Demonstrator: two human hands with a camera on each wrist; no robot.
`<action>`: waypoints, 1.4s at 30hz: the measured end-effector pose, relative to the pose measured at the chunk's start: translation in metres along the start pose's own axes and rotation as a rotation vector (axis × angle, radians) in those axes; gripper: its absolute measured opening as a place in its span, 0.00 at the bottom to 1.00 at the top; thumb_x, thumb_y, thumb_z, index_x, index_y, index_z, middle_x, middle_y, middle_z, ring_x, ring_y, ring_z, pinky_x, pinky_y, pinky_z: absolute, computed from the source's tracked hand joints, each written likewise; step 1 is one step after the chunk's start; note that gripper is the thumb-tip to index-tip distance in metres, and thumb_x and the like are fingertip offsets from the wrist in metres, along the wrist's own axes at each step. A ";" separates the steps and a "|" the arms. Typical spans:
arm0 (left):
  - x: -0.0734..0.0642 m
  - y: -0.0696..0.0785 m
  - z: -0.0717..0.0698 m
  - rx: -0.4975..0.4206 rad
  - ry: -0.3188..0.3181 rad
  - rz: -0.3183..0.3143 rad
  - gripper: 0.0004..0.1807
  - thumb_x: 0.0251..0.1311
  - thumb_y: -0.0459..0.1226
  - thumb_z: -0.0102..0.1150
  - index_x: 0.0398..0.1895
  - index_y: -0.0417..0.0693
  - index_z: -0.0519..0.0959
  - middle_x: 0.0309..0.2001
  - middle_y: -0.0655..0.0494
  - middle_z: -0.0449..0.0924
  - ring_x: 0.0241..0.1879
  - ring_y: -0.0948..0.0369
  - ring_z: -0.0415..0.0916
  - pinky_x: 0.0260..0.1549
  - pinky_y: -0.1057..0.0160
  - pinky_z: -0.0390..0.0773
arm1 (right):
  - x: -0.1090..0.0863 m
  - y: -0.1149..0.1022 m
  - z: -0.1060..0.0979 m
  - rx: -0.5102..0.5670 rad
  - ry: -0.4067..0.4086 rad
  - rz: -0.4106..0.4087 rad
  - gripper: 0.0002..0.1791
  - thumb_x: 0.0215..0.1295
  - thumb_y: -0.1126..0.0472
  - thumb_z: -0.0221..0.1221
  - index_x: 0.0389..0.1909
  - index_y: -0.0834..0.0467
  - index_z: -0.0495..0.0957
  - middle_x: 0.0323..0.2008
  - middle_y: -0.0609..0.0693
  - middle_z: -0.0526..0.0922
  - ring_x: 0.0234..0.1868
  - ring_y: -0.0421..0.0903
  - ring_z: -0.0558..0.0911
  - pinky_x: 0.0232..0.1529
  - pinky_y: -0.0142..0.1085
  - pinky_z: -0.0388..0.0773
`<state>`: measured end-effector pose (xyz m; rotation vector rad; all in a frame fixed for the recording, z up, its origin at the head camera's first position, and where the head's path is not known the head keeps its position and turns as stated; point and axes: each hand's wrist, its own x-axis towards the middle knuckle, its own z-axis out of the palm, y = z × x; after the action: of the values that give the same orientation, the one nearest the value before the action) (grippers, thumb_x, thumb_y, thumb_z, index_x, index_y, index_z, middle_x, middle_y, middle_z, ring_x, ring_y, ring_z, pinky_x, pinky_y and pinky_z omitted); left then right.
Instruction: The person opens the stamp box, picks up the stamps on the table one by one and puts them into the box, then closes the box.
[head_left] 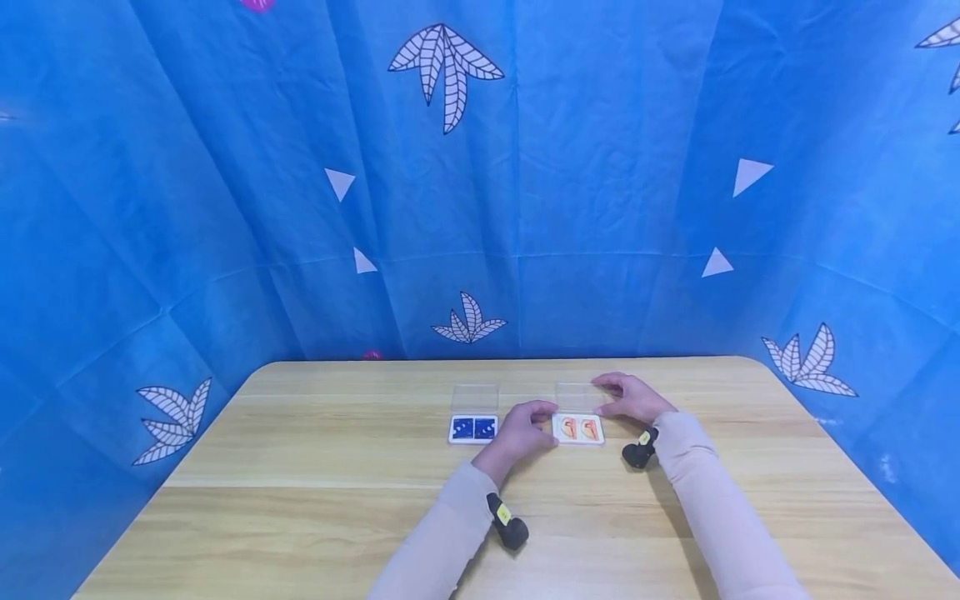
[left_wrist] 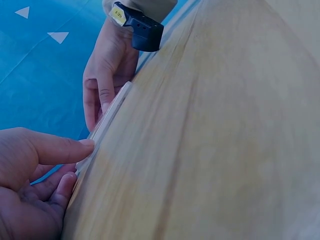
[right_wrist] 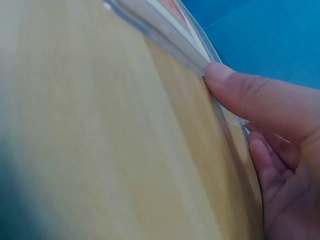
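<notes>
A small clear plastic card box lies on the table with its transparent lid folded back, showing two white cards with orange pictures. My left hand holds its left side, thumb at the near corner and fingers toward the far one. On the other side, my right hand spans the hinge and lid edge between thumb and fingers. The right wrist view shows my thumb against the box corner. In the left wrist view, the box edge runs between both hands.
A second card box with dark blue cards stands left of my left hand, its clear lid also folded back. The wooden table ends at a blue patterned curtain behind and beside it.
</notes>
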<state>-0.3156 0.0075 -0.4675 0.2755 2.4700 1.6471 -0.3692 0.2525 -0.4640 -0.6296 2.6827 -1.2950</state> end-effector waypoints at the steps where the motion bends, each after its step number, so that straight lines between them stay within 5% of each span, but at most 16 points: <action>1: 0.000 0.000 0.000 0.000 -0.001 -0.002 0.29 0.39 0.25 0.69 0.51 0.50 0.79 0.49 0.55 0.79 0.50 0.56 0.73 0.52 0.59 0.76 | 0.000 0.000 0.000 0.005 0.003 0.011 0.34 0.53 0.61 0.67 0.59 0.71 0.67 0.60 0.70 0.68 0.62 0.67 0.66 0.64 0.55 0.61; 11: 0.000 0.002 -0.001 -0.005 0.001 -0.013 0.30 0.39 0.25 0.69 0.51 0.51 0.79 0.49 0.55 0.79 0.50 0.56 0.74 0.52 0.59 0.76 | -0.003 -0.003 0.003 0.168 0.058 0.103 0.34 0.51 0.62 0.68 0.58 0.70 0.67 0.57 0.67 0.71 0.60 0.63 0.68 0.65 0.55 0.61; 18: 0.001 0.000 -0.001 -0.002 -0.011 -0.010 0.30 0.39 0.26 0.70 0.52 0.50 0.78 0.49 0.55 0.79 0.51 0.56 0.74 0.53 0.59 0.76 | -0.003 0.001 0.004 0.186 0.096 0.125 0.31 0.53 0.60 0.67 0.55 0.70 0.68 0.53 0.65 0.73 0.54 0.58 0.71 0.60 0.48 0.66; 33: 0.001 -0.001 -0.004 -0.033 -0.028 -0.004 0.32 0.40 0.25 0.69 0.54 0.48 0.77 0.50 0.57 0.78 0.50 0.58 0.74 0.54 0.60 0.75 | -0.013 0.000 0.000 0.221 0.047 0.057 0.32 0.54 0.62 0.66 0.58 0.72 0.68 0.56 0.67 0.73 0.57 0.61 0.72 0.63 0.52 0.65; 42: 0.001 -0.001 -0.005 -0.043 -0.027 -0.001 0.32 0.39 0.23 0.68 0.53 0.46 0.77 0.50 0.56 0.78 0.51 0.58 0.74 0.54 0.62 0.75 | -0.025 -0.006 0.001 0.248 0.016 0.096 0.32 0.52 0.64 0.66 0.58 0.70 0.68 0.55 0.66 0.74 0.55 0.57 0.73 0.61 0.48 0.68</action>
<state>-0.3180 0.0029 -0.4666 0.2895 2.4119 1.6820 -0.3443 0.2585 -0.4619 -0.4572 2.4725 -1.5759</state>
